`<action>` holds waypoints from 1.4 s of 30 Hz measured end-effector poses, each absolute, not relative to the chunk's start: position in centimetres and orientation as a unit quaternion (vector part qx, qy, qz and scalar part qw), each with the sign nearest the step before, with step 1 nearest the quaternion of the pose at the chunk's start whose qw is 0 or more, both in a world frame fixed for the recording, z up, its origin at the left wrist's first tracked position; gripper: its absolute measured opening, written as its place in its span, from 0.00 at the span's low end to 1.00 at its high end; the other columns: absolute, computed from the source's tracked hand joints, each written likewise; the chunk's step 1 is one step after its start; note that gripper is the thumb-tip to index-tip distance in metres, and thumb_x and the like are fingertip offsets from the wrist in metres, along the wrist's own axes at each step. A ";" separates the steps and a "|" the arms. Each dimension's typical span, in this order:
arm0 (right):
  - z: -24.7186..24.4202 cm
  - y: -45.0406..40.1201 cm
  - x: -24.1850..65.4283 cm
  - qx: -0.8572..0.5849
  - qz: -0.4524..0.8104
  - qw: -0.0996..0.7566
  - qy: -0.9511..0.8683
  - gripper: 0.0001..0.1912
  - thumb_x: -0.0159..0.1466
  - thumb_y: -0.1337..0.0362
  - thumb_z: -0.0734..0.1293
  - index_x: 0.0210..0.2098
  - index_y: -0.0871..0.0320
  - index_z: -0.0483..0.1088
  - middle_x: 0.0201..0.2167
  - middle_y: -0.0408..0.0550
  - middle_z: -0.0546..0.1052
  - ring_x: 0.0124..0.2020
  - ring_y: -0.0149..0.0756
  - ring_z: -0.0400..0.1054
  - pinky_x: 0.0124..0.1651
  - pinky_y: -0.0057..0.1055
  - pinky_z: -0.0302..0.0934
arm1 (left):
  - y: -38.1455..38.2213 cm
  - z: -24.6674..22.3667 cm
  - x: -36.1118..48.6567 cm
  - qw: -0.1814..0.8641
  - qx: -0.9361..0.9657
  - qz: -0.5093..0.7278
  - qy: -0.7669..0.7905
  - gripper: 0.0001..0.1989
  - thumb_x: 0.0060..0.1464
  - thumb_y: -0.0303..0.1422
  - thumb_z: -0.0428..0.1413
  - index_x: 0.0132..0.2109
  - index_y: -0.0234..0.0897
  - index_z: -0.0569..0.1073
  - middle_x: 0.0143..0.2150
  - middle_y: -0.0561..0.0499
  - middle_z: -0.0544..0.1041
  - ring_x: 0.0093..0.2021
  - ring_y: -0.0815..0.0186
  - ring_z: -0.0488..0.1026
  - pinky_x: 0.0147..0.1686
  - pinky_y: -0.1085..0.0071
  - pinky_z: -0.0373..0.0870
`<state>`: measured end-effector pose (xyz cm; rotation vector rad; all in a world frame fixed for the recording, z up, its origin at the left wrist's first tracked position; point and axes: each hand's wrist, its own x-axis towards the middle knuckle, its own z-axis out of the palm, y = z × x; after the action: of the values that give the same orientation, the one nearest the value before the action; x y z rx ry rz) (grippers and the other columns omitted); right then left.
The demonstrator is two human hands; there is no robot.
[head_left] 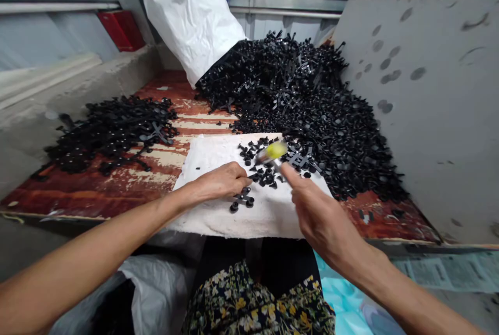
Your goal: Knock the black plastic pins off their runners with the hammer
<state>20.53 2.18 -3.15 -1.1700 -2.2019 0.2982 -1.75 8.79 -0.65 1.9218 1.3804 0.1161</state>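
My right hand (pixel 317 210) grips the handle of a small hammer (pixel 276 150) whose head is yellow on one end and blurred by motion. The head hangs over loose black plastic parts (pixel 268 175) on a white board (pixel 210 220). My left hand (pixel 226 179) pinches a branched black plastic piece (pixel 244 198) just left of those parts, its round ends sticking out below my fingers. Part of that piece is hidden under my fingertips. Beyond the hammer lies a grey-black lattice-like piece (pixel 299 159).
A large heap of black plastic parts (pixel 312 91) spills from a white sack (pixel 191 13) at the back. A smaller heap of branched pieces (pixel 113 132) lies left on the worn red-brown tabletop (pixel 163 169). A spotted grey panel (pixel 429 117) stands right.
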 end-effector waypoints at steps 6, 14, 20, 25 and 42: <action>-1.9 2.9 19.8 -0.468 0.209 0.344 -0.787 0.24 0.67 0.67 0.57 0.61 0.58 0.63 0.51 0.56 0.76 0.47 0.42 0.73 0.49 0.40 0.68 | 8.5 0.5 -1.8 0.315 0.801 0.017 0.509 0.16 0.57 0.35 0.47 0.22 0.36 0.62 0.20 0.55 0.62 0.22 0.71 0.58 0.23 0.73 0.50; -1.9 2.8 17.4 -0.483 0.590 0.350 -0.544 0.13 0.59 0.53 0.64 0.36 0.54 0.61 0.13 0.30 0.58 0.11 0.25 0.49 0.12 0.22 0.48 | 4.9 1.3 -1.5 0.146 0.891 0.102 0.417 0.09 0.59 0.37 0.49 0.41 0.39 0.72 0.39 0.48 0.76 0.40 0.61 0.71 0.40 0.68 0.63; -1.9 1.7 16.9 -0.504 0.561 0.453 -0.476 0.15 0.59 0.51 0.66 0.33 0.54 0.60 0.16 0.33 0.64 0.13 0.24 0.53 0.13 0.22 0.50 | 4.3 1.2 -2.1 0.238 0.745 0.190 0.594 0.16 0.61 0.45 0.45 0.38 0.37 0.67 0.33 0.50 0.73 0.34 0.63 0.69 0.34 0.68 0.62; -2.6 1.2 15.9 -0.482 0.570 0.420 -0.516 0.13 0.62 0.51 0.63 0.32 0.54 0.60 0.16 0.33 0.62 0.12 0.24 0.50 0.13 0.22 0.47 | 4.4 1.0 -0.9 0.299 0.756 0.181 0.554 0.16 0.61 0.40 0.44 0.27 0.39 0.59 0.23 0.57 0.61 0.24 0.69 0.59 0.25 0.72 0.51; -3.0 1.8 20.7 -0.529 0.588 0.399 -0.463 0.22 0.56 0.43 0.67 0.33 0.56 0.63 0.21 0.34 0.61 0.15 0.23 0.50 0.11 0.21 0.50 | 9.7 0.2 -1.1 0.370 0.815 0.071 0.441 0.16 0.59 0.39 0.44 0.24 0.39 0.55 0.22 0.57 0.56 0.23 0.72 0.52 0.22 0.74 0.48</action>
<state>20.74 1.79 -2.95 -1.3399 -1.1724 1.4882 -1.05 9.69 0.23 2.0911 1.1312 0.1812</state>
